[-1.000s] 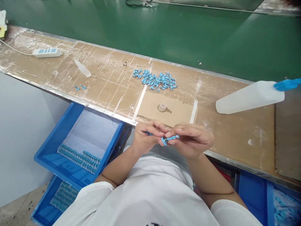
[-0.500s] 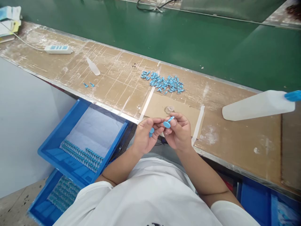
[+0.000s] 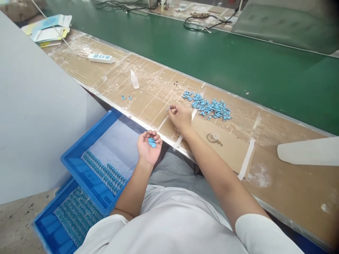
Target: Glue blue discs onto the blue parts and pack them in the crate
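Note:
Palm up at the table's front edge, my left hand (image 3: 149, 150) cups several flat round blue discs (image 3: 152, 142) with its fingers curled. My right hand (image 3: 180, 118) reaches over the table, thumb and fingers pinched on a small blue piece (image 3: 168, 109), mostly hidden by the fingertips. Right of that hand lies a pile of small blue parts (image 3: 212, 106). A cardboard sheet (image 3: 227, 148), taped down with white strips, bears a small clear round object (image 3: 212, 137). Two blue parts (image 3: 126, 97) rest apart on the left, near a white squeeze bottle (image 3: 134, 80).
A blue crate (image 3: 69, 150) below the table's left edge holds rows of blue parts on a white sheet, over a second filled crate (image 3: 45, 221). A power strip (image 3: 100, 58), a large white bottle (image 3: 309, 151) and a green belt (image 3: 169, 42) lie around.
My hands have parted. The right has moved left and forward over the table with a small blue piece; the left has turned palm up, showing the discs. The view has shifted left.

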`<state>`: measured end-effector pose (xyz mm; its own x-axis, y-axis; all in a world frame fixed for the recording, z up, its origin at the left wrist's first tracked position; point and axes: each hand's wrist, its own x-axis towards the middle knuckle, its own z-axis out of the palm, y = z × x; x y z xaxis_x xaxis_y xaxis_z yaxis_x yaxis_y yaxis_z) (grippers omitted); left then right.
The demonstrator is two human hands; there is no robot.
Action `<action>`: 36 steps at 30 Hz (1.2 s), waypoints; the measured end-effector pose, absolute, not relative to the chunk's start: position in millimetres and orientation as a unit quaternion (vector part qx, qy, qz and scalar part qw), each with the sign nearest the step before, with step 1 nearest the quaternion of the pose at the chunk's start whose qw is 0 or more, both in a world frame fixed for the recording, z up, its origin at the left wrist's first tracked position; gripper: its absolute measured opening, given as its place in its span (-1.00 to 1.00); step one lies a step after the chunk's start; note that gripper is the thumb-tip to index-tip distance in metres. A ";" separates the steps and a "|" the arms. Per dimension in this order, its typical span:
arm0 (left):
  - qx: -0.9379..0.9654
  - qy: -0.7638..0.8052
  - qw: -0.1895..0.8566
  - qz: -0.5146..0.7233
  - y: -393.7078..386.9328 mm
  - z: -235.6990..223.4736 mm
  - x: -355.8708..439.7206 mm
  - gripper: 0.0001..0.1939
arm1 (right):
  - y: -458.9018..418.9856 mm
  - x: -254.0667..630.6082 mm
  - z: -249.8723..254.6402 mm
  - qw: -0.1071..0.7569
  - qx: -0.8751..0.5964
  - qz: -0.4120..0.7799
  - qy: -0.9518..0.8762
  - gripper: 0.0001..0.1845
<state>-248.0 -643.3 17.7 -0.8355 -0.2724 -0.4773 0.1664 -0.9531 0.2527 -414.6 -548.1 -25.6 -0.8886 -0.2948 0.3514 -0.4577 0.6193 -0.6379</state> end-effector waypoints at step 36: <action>0.193 -0.161 -0.014 -0.968 -609.7 27.0 -251.2 -0.59 | -480.4 -299.4 12.6 0.195 0.431 0.368 -0.800 -0.76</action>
